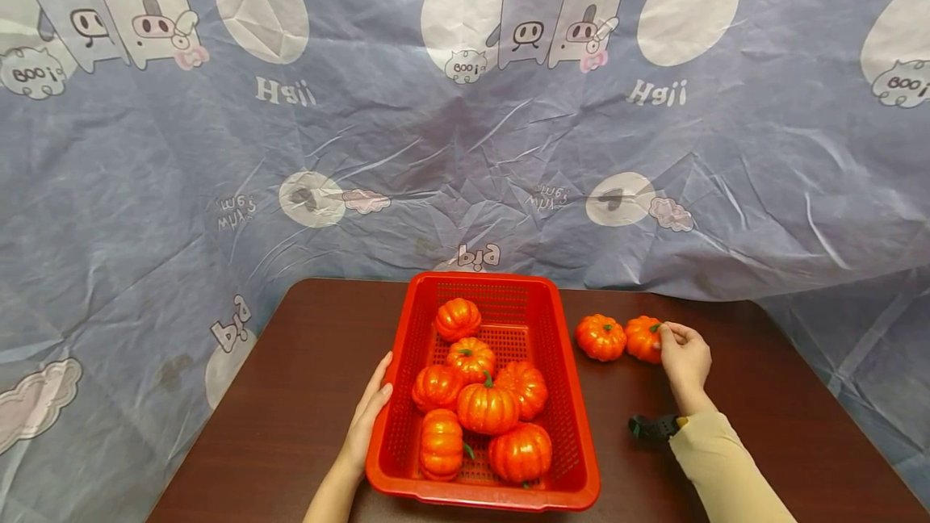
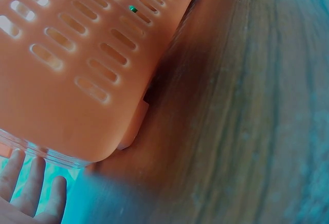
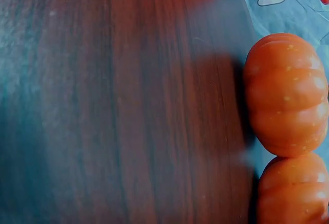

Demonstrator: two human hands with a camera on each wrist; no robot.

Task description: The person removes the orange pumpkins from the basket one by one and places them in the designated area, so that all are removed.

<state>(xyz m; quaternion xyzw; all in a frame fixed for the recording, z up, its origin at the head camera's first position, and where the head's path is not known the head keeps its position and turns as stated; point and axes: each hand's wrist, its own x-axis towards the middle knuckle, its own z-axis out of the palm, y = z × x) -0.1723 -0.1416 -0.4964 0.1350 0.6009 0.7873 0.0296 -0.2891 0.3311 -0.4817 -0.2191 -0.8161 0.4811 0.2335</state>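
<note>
A red plastic basket (image 1: 576, 394) with slotted walls holds several small orange pumpkins (image 1: 488, 408) with green stems. Along its left side lies my left hand (image 1: 363, 424), fingers extended against the wall; in the left wrist view, straight fingertips (image 2: 35, 175) meet the basket's edge. On the table to the right of the basket, two more pumpkins sit side by side. My right hand (image 1: 685, 355) pinches the right-hand pumpkin (image 1: 643, 339) near its stem. The other pumpkin (image 1: 601, 337) touches it on the left. The right wrist view shows both pumpkins (image 3: 286, 95) but not the hand.
The dark brown wooden table (image 1: 320, 345) carries everything. A black strap-like wrist mount (image 1: 654, 428) is by the right sleeve (image 1: 726, 466). Behind the table hangs a grey-blue printed cloth (image 1: 465, 152), reaching down to its far edge.
</note>
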